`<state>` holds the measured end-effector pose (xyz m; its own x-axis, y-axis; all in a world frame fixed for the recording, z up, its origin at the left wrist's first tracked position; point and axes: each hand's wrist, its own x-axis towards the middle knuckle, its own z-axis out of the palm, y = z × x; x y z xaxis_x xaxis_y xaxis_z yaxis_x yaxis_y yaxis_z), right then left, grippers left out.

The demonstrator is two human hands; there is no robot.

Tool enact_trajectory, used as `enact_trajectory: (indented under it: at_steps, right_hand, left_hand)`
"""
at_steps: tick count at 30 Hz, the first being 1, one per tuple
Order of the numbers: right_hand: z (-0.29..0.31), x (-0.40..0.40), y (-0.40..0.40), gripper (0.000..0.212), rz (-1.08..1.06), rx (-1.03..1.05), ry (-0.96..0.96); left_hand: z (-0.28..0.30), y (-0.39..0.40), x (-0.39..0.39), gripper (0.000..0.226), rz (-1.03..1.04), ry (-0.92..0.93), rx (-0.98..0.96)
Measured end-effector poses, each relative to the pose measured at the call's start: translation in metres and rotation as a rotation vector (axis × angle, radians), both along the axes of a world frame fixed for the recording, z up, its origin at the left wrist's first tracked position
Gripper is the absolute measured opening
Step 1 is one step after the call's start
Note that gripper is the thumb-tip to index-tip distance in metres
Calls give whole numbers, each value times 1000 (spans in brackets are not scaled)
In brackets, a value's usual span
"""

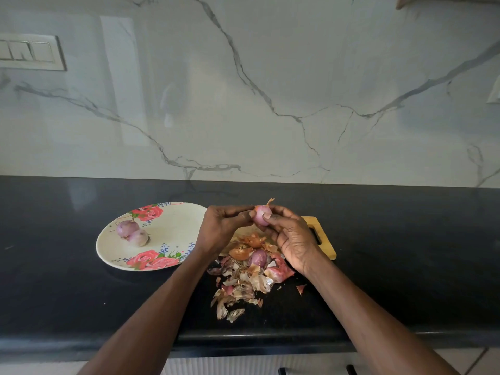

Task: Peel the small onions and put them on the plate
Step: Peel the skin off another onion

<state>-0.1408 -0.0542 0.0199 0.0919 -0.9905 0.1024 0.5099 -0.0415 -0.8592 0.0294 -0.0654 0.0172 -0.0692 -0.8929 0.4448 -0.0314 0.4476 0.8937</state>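
Both hands hold one small pink onion (262, 214) above the counter, a dry stalk sticking up from its top. My right hand (290, 236) grips it from the right with thumb and fingers; my left hand (223, 227) pinches its left side. Two peeled onions (132, 232) lie together on the left part of the floral plate (167, 239). Another onion (258, 257), purple and still partly in skin, sits among the peels below my hands.
A heap of dry onion skins (243, 282) spreads over the black counter (54, 280) toward its front edge. A wooden cutting board (324, 239) lies under my right hand, mostly hidden. A marble wall rises behind, with a switch panel (29, 52) at the upper left.
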Motion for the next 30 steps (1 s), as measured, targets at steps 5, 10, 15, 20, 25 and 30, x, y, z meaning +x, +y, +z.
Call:
enact_trajectory:
  at_steps: [5, 10, 15, 20, 25, 30]
  right_hand:
    - [1, 0, 1, 23, -4, 5, 11]
    - [0, 1, 3, 25, 6, 10, 11]
    - [1, 2, 2, 28, 12, 17, -1]
    - [0, 0, 3, 32, 18, 25, -24]
    - [2, 0, 5, 40, 47, 13, -30]
    - [4, 2, 5, 31, 39, 31, -30]
  left_hand:
    - [1, 2, 0, 16, 11, -4, -17]
    - [2, 6, -1, 17, 86, -43, -46]
    - [4, 11, -3, 21, 122, -93, -83]
    - [5, 15, -6, 21, 155, -106, -98]
    - [3, 13, -5, 28, 172, -44, -81]
    - [2, 11, -5, 26, 174, -39, -71]
